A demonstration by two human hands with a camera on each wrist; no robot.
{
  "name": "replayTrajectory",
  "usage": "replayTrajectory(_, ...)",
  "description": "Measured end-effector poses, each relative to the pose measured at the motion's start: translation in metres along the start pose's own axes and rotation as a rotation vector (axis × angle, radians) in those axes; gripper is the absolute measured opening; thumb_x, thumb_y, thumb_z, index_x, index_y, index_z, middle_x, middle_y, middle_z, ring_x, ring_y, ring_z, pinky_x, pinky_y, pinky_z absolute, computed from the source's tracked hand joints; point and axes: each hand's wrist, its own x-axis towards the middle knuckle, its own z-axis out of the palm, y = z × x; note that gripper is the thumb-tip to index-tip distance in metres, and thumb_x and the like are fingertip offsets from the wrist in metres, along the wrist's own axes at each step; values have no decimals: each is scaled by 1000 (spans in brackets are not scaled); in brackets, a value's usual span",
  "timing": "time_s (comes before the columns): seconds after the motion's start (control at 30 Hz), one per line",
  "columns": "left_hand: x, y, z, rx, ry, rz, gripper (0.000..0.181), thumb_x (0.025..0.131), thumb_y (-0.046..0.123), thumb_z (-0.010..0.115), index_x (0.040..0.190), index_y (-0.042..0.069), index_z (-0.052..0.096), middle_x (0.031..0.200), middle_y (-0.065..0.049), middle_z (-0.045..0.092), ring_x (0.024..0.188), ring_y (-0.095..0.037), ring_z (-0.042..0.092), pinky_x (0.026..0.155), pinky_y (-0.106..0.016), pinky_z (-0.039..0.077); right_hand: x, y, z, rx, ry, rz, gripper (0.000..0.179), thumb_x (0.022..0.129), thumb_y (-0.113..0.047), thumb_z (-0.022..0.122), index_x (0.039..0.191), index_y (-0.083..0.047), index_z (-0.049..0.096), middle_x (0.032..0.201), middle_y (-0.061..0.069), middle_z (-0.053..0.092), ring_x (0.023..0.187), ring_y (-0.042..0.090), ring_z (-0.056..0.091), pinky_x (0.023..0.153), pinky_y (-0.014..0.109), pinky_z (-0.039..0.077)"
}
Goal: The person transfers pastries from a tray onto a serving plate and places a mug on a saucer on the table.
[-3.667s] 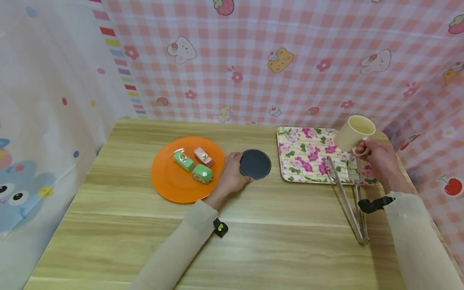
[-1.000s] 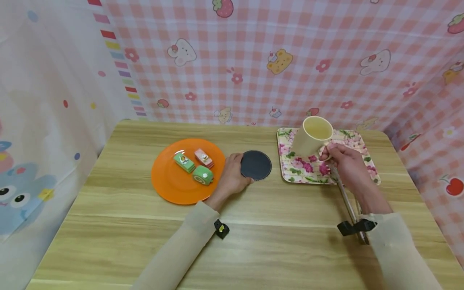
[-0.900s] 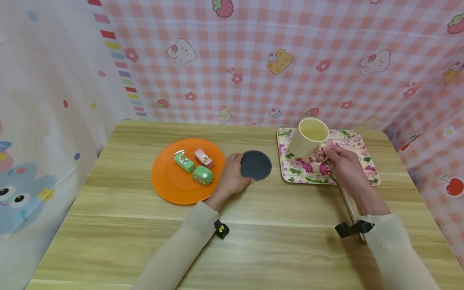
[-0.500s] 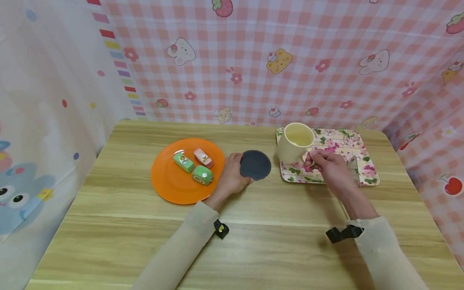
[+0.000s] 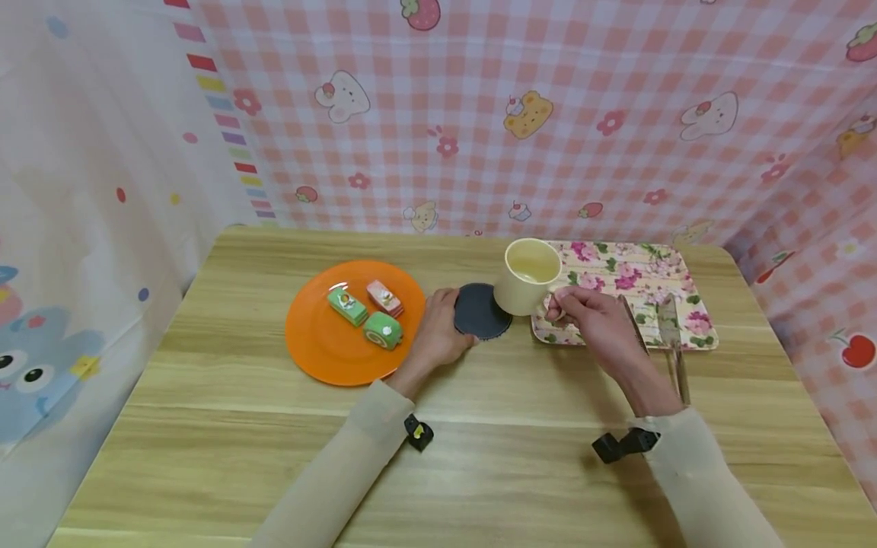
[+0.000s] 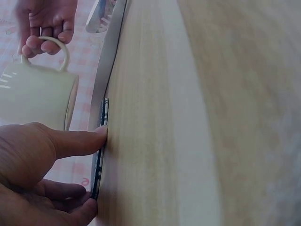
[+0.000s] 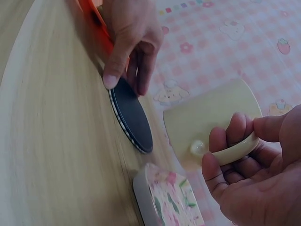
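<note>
My left hand [image 5: 438, 331] holds the round dark coaster [image 5: 482, 313] at its left side, thumb and fingers on its edge, as it lies flat on the table. In the left wrist view the thumb touches the coaster's thin stitched-looking rim [image 6: 104, 115]. My right hand [image 5: 603, 327] grips the handle of a cream mug [image 5: 524, 293], fingers curled through it. The mug is upright in the air, just right of the coaster and covering its right edge in the head view. In the right wrist view a gap shows between the mug [image 7: 207, 117] and the coaster [image 7: 129, 113].
An orange plate [image 5: 322, 346] with three small cake-like pieces [image 5: 382, 329] lies left of my left hand. A flowered tray [image 5: 603, 266] stands at the right. Metal tongs [image 5: 678, 377] lean on its front edge, partly behind my right arm.
My right hand has carried the mug leftward from over the tray's right end to the coaster's right edge, lowering it somewhat. My left hand has stayed at the coaster.
</note>
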Motion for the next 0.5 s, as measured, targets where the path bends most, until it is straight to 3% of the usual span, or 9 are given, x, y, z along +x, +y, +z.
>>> replayTrajectory(0.23, 0, 0, 0, -14, 2, -8, 89, 80, 15, 87, 153, -5, 40, 155, -20, 43, 144, -36, 39, 124, -44, 36, 7, 0, 16, 16, -24, -60, 39, 111, -24, 45, 114, 11, 61, 89, -1, 66, 91, 16, 63, 90, 37, 58)
replayTrajectory(0.37, 0, 0, 0, -15, 6, -8, 89, 80, 15, 87, 153, -5, 40, 155, -19, 43, 144, -36, 39, 124, -45, 36, 9, 0, 26, 28, -29, -43, 37, 110, -23, 46, 116, 9, 63, 90, -1, 66, 93, 21, 63, 90, 40, 58)
replayTrajectory(0.5, 1, 0, 1, -16, 20, 10, 88, 78, 14, 88, 151, -5, 43, 152, -20, 46, 142, -37, 41, 123, -45, 37, 9, -3, 35, 43, -27, -18, 37, 110, -26, 48, 116, 6, 65, 91, -1, 66, 93, 18, 63, 93, 43, 56)
